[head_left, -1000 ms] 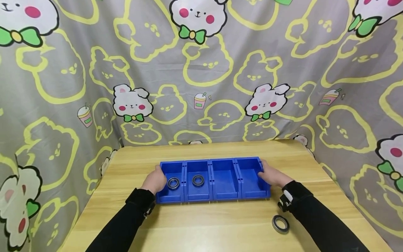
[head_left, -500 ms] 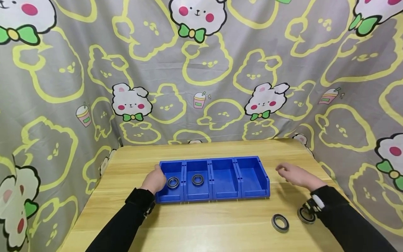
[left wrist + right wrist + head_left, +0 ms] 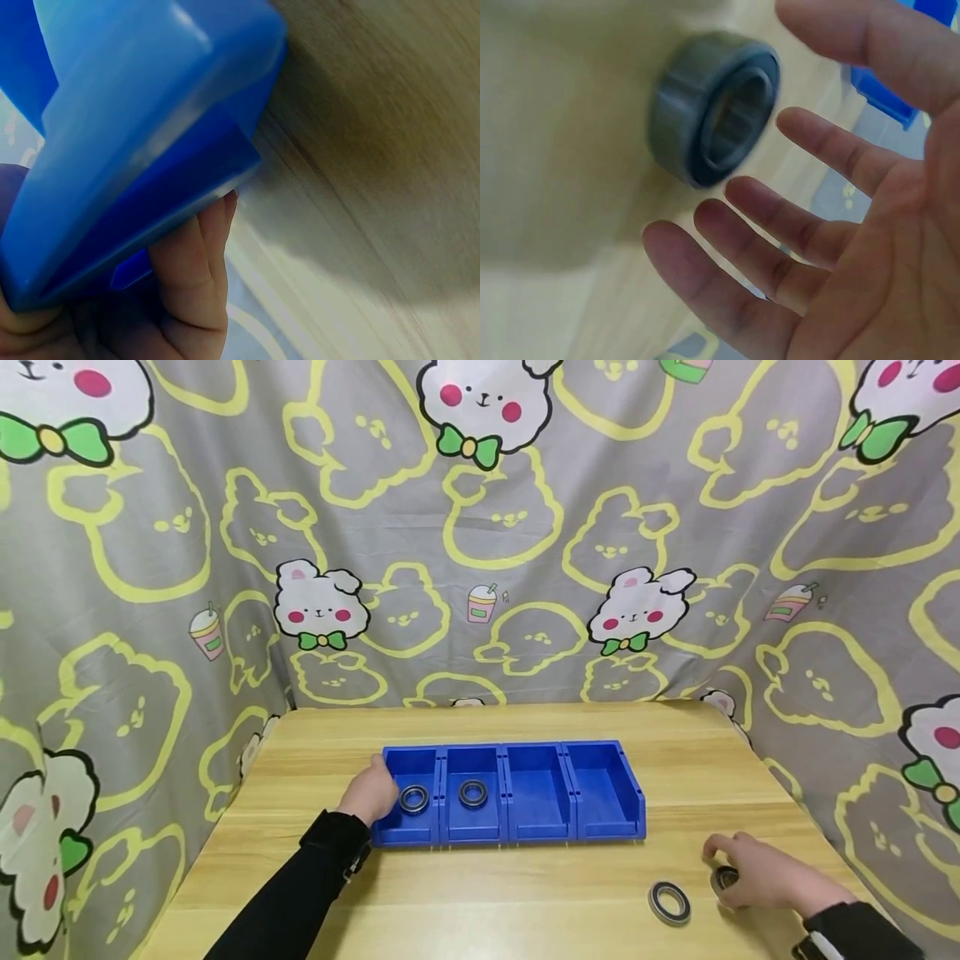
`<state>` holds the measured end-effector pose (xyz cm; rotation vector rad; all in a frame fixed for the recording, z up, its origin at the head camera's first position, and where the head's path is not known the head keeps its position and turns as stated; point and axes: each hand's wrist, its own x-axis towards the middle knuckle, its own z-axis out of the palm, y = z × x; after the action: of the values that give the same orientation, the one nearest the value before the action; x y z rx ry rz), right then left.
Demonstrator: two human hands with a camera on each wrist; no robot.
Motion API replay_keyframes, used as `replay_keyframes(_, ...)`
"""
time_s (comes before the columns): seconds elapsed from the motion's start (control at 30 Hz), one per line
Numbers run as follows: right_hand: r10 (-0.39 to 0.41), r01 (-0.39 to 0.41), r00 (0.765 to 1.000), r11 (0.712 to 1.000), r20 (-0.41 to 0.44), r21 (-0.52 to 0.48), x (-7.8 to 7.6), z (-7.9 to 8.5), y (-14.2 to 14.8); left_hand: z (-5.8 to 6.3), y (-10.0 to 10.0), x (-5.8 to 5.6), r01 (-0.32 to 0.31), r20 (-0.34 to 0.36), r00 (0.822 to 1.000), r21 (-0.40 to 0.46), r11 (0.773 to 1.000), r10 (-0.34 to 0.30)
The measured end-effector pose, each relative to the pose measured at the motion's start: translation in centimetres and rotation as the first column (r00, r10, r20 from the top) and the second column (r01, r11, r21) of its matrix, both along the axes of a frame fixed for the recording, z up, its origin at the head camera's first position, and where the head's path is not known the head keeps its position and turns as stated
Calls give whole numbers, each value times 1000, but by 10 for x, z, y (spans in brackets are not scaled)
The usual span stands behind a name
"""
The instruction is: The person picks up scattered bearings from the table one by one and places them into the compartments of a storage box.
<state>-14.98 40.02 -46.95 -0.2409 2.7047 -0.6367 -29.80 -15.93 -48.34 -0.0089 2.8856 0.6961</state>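
Note:
A row of joined blue storage bins (image 3: 536, 793) stands on the table. My left hand (image 3: 370, 791) grips its left end; in the left wrist view the fingers (image 3: 191, 281) curl under the blue wall. Ball bearings lie flat in the two left bins, one bearing (image 3: 414, 799) in the leftmost and another bearing (image 3: 472, 794) beside it. At the front right, my right hand (image 3: 768, 877) hovers over a bearing (image 3: 712, 112), thumb and fingers spread around it without closing on it. Just left of that hand lies one more bearing (image 3: 669, 903) on the wood.
The wooden table (image 3: 450, 902) runs back to a grey curtain (image 3: 525, 643) with cartoon prints, which also encloses both sides. The two right-hand bins hold nothing visible.
My right hand has let go of the bins' right end and moved right and toward me, down to the bearing. My left hand keeps its grip on the left end.

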Motion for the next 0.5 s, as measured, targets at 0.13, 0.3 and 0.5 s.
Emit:
replay_keyframes(0.13, -11, 11, 1000, 1000, -4, -16, 8, -9, 0, -2, 1, 1, -4, 4, 1000, 0, 1000, 4)
replay_keyframes(0.3, -45, 45, 999, 999, -6, -12, 11, -14, -2, -2, 1, 1, -7, 7, 1000, -7, 1000, 7)
replay_keyframes(0.5, -72, 75, 995, 996, -73, 42, 13, -17, -6, 0, 1, 0, 0, -4, 1000, -9, 1000, 0)
